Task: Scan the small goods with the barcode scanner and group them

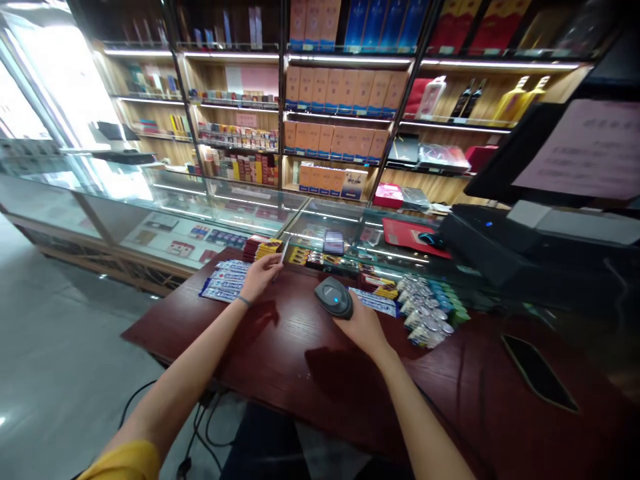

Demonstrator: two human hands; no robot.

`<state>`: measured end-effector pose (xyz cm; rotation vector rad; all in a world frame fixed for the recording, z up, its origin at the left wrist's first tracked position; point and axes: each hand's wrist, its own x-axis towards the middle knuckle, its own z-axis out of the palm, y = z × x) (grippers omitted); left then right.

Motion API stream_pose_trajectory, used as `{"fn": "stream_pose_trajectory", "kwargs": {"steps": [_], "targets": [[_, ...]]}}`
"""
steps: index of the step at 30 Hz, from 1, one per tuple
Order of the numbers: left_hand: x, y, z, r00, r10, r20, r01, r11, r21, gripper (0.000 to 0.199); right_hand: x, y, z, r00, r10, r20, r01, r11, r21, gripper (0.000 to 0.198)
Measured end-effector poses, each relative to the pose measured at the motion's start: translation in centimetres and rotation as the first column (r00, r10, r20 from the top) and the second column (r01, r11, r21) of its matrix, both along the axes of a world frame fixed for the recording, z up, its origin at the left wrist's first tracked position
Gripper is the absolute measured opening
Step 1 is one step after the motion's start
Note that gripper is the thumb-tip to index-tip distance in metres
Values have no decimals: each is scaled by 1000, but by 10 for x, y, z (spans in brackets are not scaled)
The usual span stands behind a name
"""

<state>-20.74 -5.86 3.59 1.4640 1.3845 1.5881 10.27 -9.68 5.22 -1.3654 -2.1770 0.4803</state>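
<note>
My right hand [363,327] is wrapped round the handle of a dark barcode scanner [333,297], held above the brown table with a small blue light showing on its top. My left hand [261,277] pinches a thin, pale-edged flat item [285,251], seen nearly edge-on, so its kind is unclear. Just beyond that hand lies a stack of red and yellow packets [263,247]. Blue and white long packets [225,280] lie in a row to its left. More blue and white packets [375,301] are partly hidden behind my right hand.
Silver-topped pouches [425,313] and green packets [453,300] stand right of the scanner. A phone [540,372] lies on the table [290,347]. A glass display counter [330,217] borders the far edge; a black monitor [565,147] rises at right. Cables [203,427] hang below.
</note>
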Motion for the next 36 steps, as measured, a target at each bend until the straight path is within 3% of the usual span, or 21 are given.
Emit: {"fn": "stream_pose_trajectory", "kwargs": {"steps": [3,8,12,16,23,29,36], "targets": [[-48,-15,2,944,113,-310,-112,994,21,44,-20,1,3,1000,24,16,-24,1000,-11,41],[-107,-36,4,664,159,-731,-159,985,70,34,-53,2,7,998,59,35,-58,998,-34,40],[-141,-39,-7,432,111,-895,-71,994,89,31,-75,1,11,994,72,88,-70,997,-24,40],[-164,-36,-22,309,56,-949,-48,998,43,30,-90,-1,11,988,82,132,-81,997,-15,38],[-175,-30,-34,323,-26,-946,-29,999,-37,34,-98,-2,5,984,96,151,-94,995,-16,39],[-176,-29,-41,369,-7,-929,-8,1000,-10,37,-96,-4,8,980,90,177,-90,996,-9,37],[-135,-30,-27,431,60,-900,-19,998,58,38,-79,-5,12,988,58,146,-54,998,-36,40]]}}
